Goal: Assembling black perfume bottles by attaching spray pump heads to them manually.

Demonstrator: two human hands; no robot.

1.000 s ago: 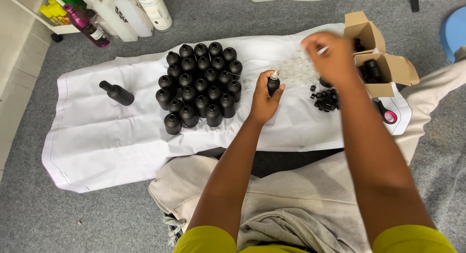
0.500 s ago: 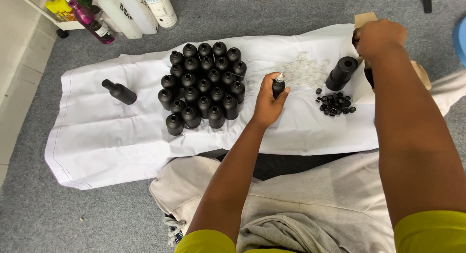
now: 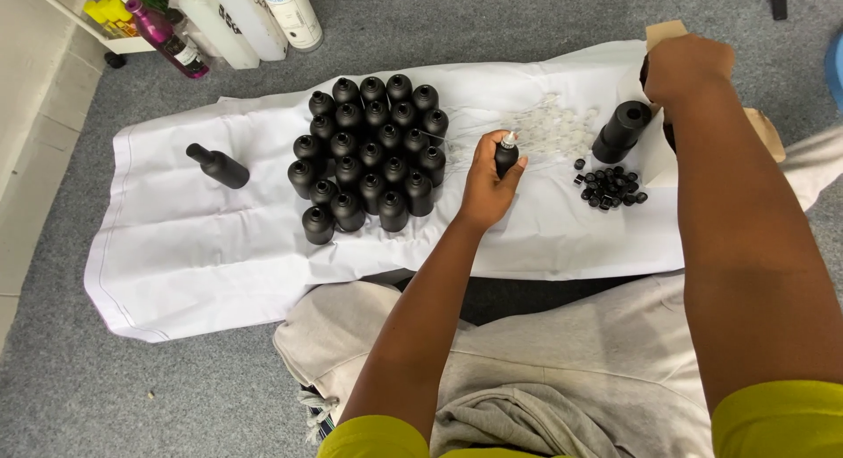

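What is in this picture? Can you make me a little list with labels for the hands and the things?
left hand: holds a small black bottle upright
right hand: reaching into a cardboard box
bottle cluster: many black bottles standing together
lone bottle: lying on its side, apart
black caps: small pile
clear parts: loose heap
black tube: beside the box
white cloth: spread over grey carpet

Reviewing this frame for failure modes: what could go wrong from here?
1. The left hand holds a small black bottle close beside the packed upright bottles; a bump could topple several.
2. The right hand reaches into the cardboard box over a tall black bottle and loose black caps; the forearm might knock them.
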